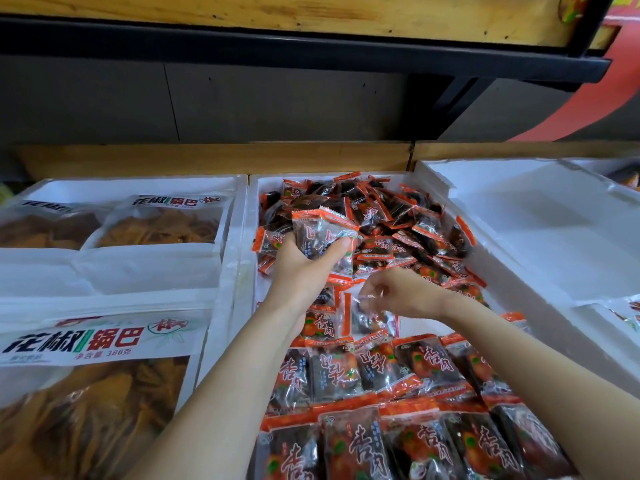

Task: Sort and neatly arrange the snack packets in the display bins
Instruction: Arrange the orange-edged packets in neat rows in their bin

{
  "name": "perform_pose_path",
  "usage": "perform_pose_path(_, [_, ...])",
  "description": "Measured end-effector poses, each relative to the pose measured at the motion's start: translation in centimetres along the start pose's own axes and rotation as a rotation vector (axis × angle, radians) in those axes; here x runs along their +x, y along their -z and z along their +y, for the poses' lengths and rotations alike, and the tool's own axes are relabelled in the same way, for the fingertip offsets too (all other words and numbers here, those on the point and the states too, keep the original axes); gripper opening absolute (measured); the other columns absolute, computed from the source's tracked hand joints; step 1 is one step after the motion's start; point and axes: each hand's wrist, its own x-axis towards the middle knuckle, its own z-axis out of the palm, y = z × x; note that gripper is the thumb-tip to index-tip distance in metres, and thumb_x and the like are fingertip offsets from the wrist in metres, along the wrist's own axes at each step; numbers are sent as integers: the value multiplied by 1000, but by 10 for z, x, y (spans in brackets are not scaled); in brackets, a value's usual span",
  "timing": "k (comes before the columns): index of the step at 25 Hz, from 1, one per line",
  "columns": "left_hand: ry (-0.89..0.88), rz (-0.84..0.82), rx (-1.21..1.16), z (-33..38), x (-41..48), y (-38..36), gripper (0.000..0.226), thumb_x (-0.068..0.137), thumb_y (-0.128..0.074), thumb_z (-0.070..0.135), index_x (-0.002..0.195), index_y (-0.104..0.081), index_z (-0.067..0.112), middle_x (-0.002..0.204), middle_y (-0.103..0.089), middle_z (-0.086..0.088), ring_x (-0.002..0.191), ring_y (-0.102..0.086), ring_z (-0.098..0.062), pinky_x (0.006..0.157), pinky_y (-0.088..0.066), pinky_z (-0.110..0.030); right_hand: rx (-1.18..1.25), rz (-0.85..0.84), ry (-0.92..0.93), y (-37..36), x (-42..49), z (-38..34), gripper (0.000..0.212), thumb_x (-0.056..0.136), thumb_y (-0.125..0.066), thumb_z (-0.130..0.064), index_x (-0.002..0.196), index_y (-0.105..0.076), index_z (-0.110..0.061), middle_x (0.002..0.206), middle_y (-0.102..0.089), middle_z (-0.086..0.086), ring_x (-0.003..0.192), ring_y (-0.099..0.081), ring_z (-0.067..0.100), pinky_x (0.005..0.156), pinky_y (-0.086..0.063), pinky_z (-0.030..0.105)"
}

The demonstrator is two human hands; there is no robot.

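The middle white foam bin (250,216) holds several small orange-edged clear snack packets with dark fruit inside. At the near end they lie in neat rows (381,372); at the far end they sit in a loose heap (391,216). My left hand (298,268) grips a stack of these packets (320,233), raised above the bin's left side. My right hand (398,292) reaches down at the bin's middle, its fingers pinching a packet (367,315) that is blurred.
The left foam bin (228,271) holds large white bags of golden crisps (100,341). The right foam bin (519,230) shows bare white foam. A wooden ledge (221,157) runs behind the bins, with a dark shelf (311,57) overhead.
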Motion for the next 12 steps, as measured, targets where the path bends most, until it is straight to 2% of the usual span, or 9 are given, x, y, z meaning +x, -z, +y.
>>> perform_pose_path(2, [20, 36, -10, -1, 2, 1, 43, 78, -77, 35, 115, -58, 25, 110, -67, 4, 105, -63, -17, 94, -50, -41, -21, 235, -14, 6, -2, -2, 11, 89, -63, -21, 80, -62, -14, 71, -58, -15, 64, -52, -3, 54, -38, 6])
perform_pose_path(4, [42, 60, -20, -1, 3, 2, 49, 77, -77, 37, 118, -56, 25, 115, -65, 3, 108, -61, -19, 97, -49, -45, 109, 320, -87, 11, -6, -4, 12, 89, -62, -18, 80, -62, -9, 70, -59, -10, 66, -55, 4, 55, -41, 8])
perform_pose_path(7, [45, 72, -25, 0, 3, 3, 56, 76, -77, 40, 124, -52, 25, 122, -61, 3, 113, -57, -21, 100, -46, -47, 370, 115, -202, 5, -11, -9, 12, 84, -68, -13, 82, -60, -5, 66, -61, 4, 58, -55, 12, 55, -47, 19])
perform_pose_path(9, [51, 72, -23, 1, 2, 3, 57, 76, -77, 40, 125, -51, 25, 123, -59, 3, 114, -56, -20, 101, -45, -47, 445, -21, -286, 0, -15, -14, 19, 83, -69, -9, 93, -54, -6, 67, -61, 9, 54, -54, 16, 50, -49, 21])
perform_pose_path(12, [58, 67, -11, 1, 2, 3, 52, 78, -76, 39, 122, -52, 24, 118, -61, 3, 111, -57, -19, 100, -47, -46, 507, -90, -361, -3, -17, -15, 37, 85, -67, -7, 113, -44, -3, 85, -60, 16, 61, -55, 18, 53, -55, 22])
